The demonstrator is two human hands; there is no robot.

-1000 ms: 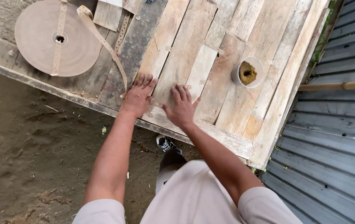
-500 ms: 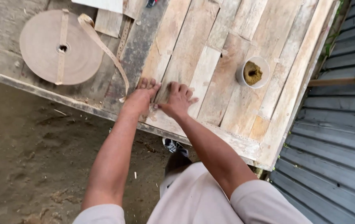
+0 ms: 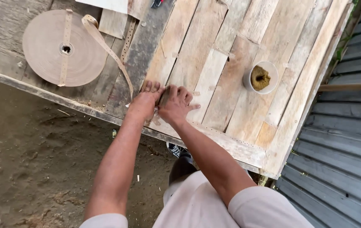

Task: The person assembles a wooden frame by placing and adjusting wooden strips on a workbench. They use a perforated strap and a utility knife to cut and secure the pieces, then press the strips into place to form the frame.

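Both hands pressed together on a small dark object at the near edge of the wooden plank table (image 3: 214, 71). Left hand (image 3: 146, 102) lies fingers forward, palm down; right hand (image 3: 176, 103) is curled beside it, touching it. The small dark object (image 3: 162, 98) sits between them, mostly hidden. Can't tell what it is, or whether either hand actually clamps it.

Hands sit where the pale planks meet a darker grey plank (image 3: 140, 59), just inside the table's front rail.

Around them:
- Large flat roll of tan strapping tape (image 3: 64, 48) on the far left of the table, lying on its side, hole in centre.
- Loose tail of the strap (image 3: 109, 50) runs off the roll down toward the left hand, ending just beside it.
- White cup (image 3: 261, 77) with brownish-yellow contents stands upright to the right, well apart from the hands.
- Corrugated metal sheet (image 3: 345, 139) along the right side, below table level.
- Dirt floor (image 3: 28, 147) at left, scattered wood chips.
- Person's dark shoe (image 3: 176, 150) visible under the table edge.
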